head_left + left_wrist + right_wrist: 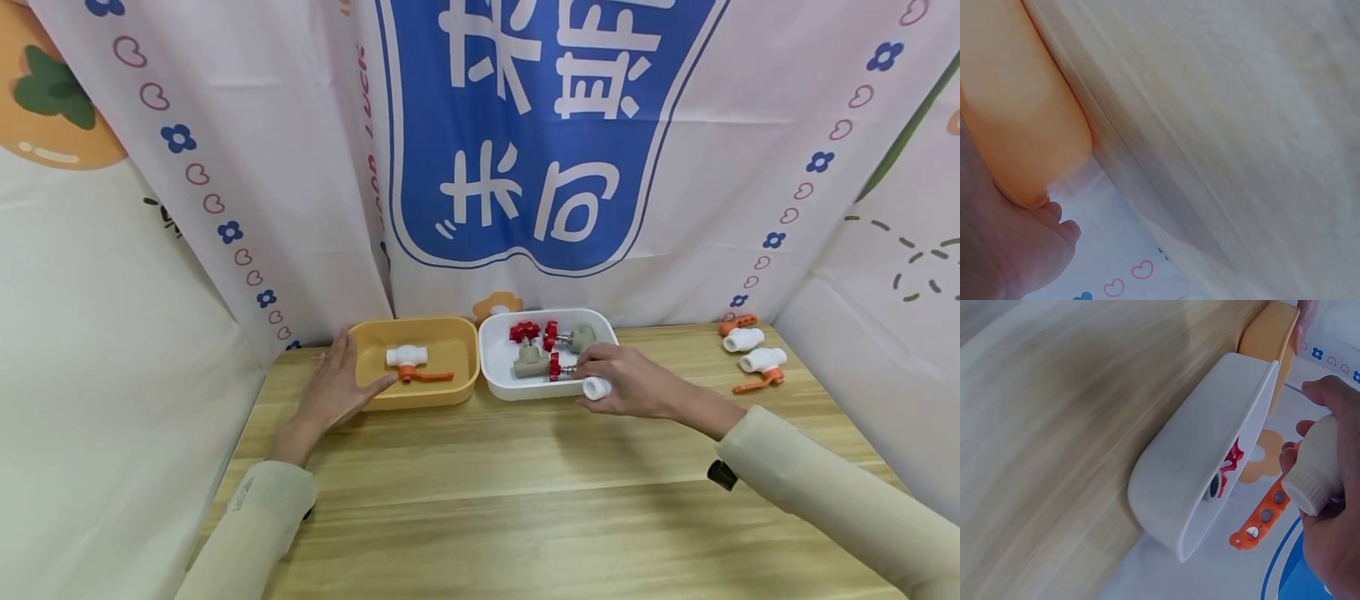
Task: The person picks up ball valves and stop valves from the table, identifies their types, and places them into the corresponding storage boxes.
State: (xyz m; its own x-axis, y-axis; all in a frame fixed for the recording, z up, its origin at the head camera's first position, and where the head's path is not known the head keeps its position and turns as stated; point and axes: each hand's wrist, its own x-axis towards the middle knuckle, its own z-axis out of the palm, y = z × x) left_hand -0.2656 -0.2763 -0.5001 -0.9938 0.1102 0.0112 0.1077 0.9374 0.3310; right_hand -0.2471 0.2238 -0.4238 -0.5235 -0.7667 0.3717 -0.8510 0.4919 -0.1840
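In the head view my left hand (pixel 330 392) rests against the left end of a yellow tray (pixel 468 392), its thumb at the front rim. A white ball valve with an orange lever (pixel 407 358) lies inside that tray. My right hand (pixel 633 382) grips another white ball valve (pixel 597 388) over the right front corner of a white tray (pixel 498 385). The right wrist view shows this valve's orange lever (pixel 1263 515) hanging past the fingers. In the white tray lie several grey valves (pixel 531 361) with red handwheels; my right hand covers part of them.
Two more white ball valves with orange levers (pixel 744 338) (pixel 763 360) lie at the table's right back edge. Behind the trays hangs a printed curtain (pixel 315 167), with pale cloth walls on both sides. The wooden table (pixel 480 500) spreads out in front.
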